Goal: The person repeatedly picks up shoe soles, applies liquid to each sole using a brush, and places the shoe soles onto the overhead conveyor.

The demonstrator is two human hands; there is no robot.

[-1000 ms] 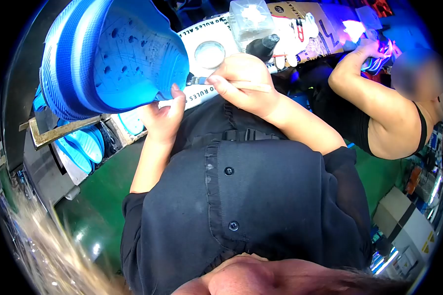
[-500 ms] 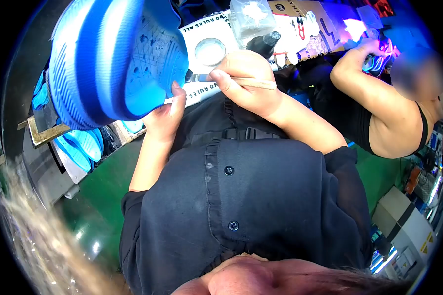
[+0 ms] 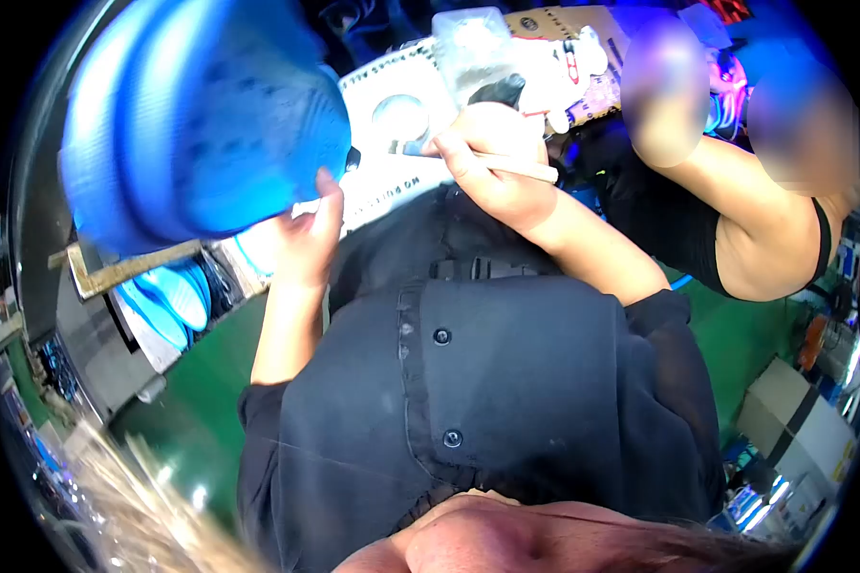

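Note:
A blue shoe sole [image 3: 248, 134], blurred by motion, fills the upper left close to the camera. My left hand [image 3: 308, 239] grips its lower right edge, thumb on top; the other fingers are mostly hidden beneath. My right hand [image 3: 495, 177] is closed around a brush with a pale wooden handle [image 3: 521, 169]. The brush's tip end points left toward the sole, apart from it, just below a small round dish [image 3: 401, 118] with whitish contents. That dish stands on a white printed sheet [image 3: 377, 186].
Behind my right hand are a clear plastic box [image 3: 472, 40] and a dark pointed object [image 3: 497, 91]. More blue soles [image 3: 167, 298] lie on a lower shelf at left. To the right, a co-worker's arm [image 3: 745, 196] reaches toward a purple-lit area. Cartons [image 3: 784, 406] stand at lower right.
My left hand has moved slightly left with the sole, which has shifted left. The brush in my right hand has drawn back from the sole's edge. The co-worker's arm has shifted left.

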